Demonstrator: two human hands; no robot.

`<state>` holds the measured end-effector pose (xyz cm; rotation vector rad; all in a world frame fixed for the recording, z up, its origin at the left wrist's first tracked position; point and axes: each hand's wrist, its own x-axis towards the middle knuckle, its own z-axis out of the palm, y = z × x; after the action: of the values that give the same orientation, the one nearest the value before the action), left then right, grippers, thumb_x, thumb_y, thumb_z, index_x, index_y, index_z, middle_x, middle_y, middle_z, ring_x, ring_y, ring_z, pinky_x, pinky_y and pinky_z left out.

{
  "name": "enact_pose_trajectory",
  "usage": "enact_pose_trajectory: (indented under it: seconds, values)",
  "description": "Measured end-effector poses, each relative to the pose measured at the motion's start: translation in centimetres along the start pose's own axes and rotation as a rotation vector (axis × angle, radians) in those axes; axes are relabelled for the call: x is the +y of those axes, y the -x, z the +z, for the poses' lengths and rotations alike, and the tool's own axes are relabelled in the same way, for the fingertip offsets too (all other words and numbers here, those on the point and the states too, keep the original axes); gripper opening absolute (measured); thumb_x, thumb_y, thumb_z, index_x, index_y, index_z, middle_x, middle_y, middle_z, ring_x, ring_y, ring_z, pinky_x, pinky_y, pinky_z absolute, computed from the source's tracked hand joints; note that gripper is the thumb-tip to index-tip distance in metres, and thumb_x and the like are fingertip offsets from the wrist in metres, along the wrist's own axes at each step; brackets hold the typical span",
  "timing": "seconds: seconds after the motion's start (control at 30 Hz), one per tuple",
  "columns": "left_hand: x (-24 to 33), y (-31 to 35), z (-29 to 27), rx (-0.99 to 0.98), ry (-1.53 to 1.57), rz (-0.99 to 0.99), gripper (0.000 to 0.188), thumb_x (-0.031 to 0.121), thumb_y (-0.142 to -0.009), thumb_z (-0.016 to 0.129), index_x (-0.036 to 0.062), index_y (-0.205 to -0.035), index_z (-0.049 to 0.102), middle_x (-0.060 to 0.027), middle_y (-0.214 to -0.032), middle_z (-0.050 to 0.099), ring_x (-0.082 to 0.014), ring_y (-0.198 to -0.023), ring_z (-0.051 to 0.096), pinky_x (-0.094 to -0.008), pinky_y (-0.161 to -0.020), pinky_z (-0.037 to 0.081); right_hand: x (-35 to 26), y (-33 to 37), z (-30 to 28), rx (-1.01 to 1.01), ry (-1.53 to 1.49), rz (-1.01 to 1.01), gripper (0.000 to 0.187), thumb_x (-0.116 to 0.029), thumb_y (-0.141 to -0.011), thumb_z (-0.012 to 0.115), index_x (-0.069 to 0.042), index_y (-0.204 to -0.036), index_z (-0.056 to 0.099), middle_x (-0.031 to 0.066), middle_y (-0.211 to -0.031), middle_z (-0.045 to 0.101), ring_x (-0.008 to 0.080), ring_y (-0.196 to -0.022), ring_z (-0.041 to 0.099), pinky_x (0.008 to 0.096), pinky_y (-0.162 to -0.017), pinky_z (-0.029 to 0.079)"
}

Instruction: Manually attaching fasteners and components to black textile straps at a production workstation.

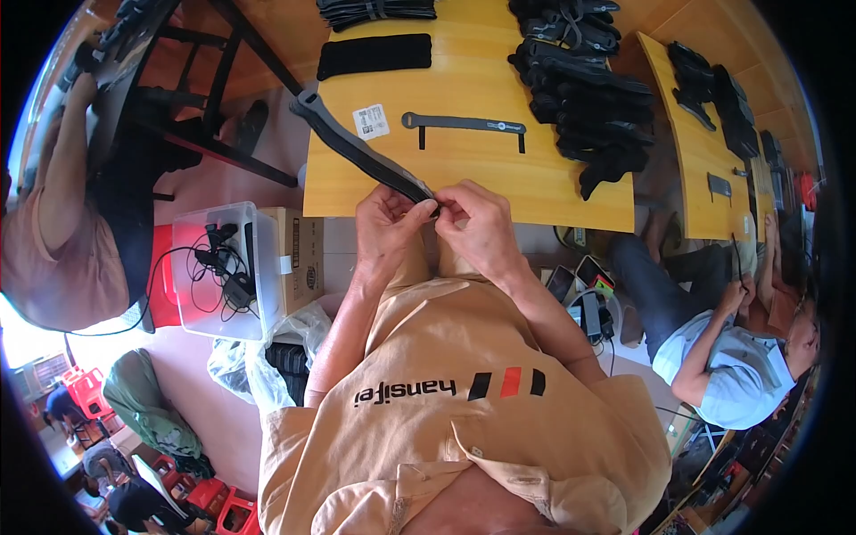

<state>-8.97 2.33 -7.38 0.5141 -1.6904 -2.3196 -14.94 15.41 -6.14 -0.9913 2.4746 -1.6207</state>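
Observation:
A long dark grey and black strap (pixel 357 153) slants from the far left down to my two hands. Its far end has a loop and lies at the table's left edge. My left hand (pixel 385 230) is closed around its near end, thumb on top. The fingers of my right hand (pixel 477 227) pinch the tip of that same end; the exact spot between the fingertips is hidden. Ahead on the yellow table (pixel 357 201) lies a grey strap (pixel 464 123) with a slot at one end and two short black tabs. A white printed label (pixel 371 121) sits left of it.
Black straps (pixel 588 98) lie heaped at the table's right side. A black fabric piece (pixel 374 55) and a bundled stack (pixel 379 11) are at the back. A clear bin (pixel 223 267) of cables and a cardboard box (pixel 299 254) stand lower left. Co-workers sit on both sides.

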Motion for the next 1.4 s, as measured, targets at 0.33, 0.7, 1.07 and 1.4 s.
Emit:
enact_pose_trajectory:
  seconds: [0.33,0.7,1.07,1.4]
  values:
    - [0.1,0.4,0.3,-0.017,0.048,-0.027,0.021,0.001,-0.079,0.067,-0.0053,-0.094,0.056,-0.0095,-0.086,0.063,-0.0127,-0.077,0.061,-0.0257,-0.071,0.053,0.3,-0.5,-0.3,0.025,-0.051,0.018,0.011,0.005,-0.066,0.061,0.002,-0.077,0.061,0.014,-0.071,0.059,0.0258,-0.059,0.06,0.0318,-0.053,0.048]
    - [0.0,0.4,-0.1,-0.025,0.108,-0.076,0.021,0.002,-0.08,0.065,-0.0045,-0.097,0.055,-0.0096,-0.087,0.063,-0.013,-0.077,0.061,-0.0264,-0.07,0.054,0.4,0.3,-0.6,0.023,-0.142,-0.064,0.014,0.004,-0.069,0.062,0.001,-0.083,0.063,0.0103,-0.073,0.059,0.0199,-0.056,0.059,0.0291,-0.051,0.048]
    - [0.6,0.6,0.7,-0.033,-0.034,0.011,0.021,0.0,-0.079,0.064,-0.0042,-0.097,0.055,-0.0091,-0.087,0.063,-0.0126,-0.078,0.061,-0.0271,-0.072,0.053,0.2,0.7,-0.6,0.023,0.141,-0.129,0.012,0.004,-0.07,0.058,0.0,-0.08,0.06,0.0125,-0.069,0.055,0.0302,-0.057,0.057,0.0361,-0.051,0.047]
    - [1.7,0.7,-0.3,-0.112,0.148,-0.167,0.024,0.008,-0.08,0.064,-0.0023,-0.1,0.057,-0.0096,-0.09,0.064,-0.0155,-0.081,0.063,-0.0272,-0.074,0.052,0.3,-0.6,-4.3,-0.204,-0.219,0.004,0.016,0.008,-0.075,0.057,0.003,-0.09,0.062,0.0094,-0.08,0.06,0.0149,-0.068,0.062,0.0229,-0.062,0.05]
